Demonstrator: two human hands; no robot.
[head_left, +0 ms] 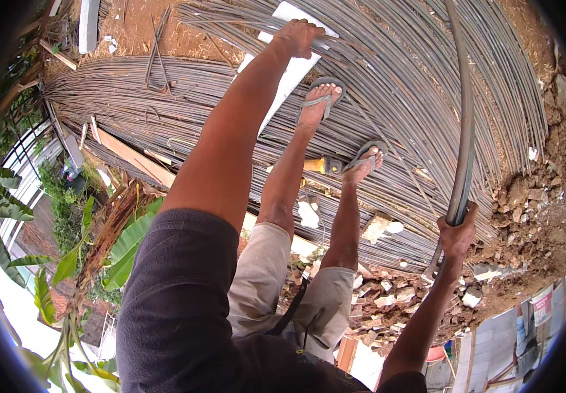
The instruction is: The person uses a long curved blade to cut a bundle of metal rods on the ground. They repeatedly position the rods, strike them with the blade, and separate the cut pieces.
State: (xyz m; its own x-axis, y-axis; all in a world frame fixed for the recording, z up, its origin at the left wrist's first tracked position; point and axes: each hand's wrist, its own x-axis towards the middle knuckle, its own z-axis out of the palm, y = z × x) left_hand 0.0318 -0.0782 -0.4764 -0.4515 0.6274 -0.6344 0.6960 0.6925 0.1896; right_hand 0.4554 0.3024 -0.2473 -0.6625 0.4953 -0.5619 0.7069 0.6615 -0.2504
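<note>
My right hand [458, 230] is wrapped round the lower end of a long, slightly curved dark metal pipe [464, 118], which runs up past the top of the view. A hooked metal end [433, 265] shows just below that hand, partly hidden by it. My left hand [299, 38] is closed above a white board [291, 77]; a blurred grey piece shows by its fingers, too unclear to name. Under both hands spread many long steel reinforcing bars [388, 72]. My sandalled feet stand on these bars, the left one beside the board.
A yellow and black tool [324, 165] lies between my legs on the bars. Broken bricks and rubble [394, 298] edge the bars on the near and right sides. Wooden planks [132, 156] and banana plants [126, 245] are on the left. Bent bars [157, 59] lie far left.
</note>
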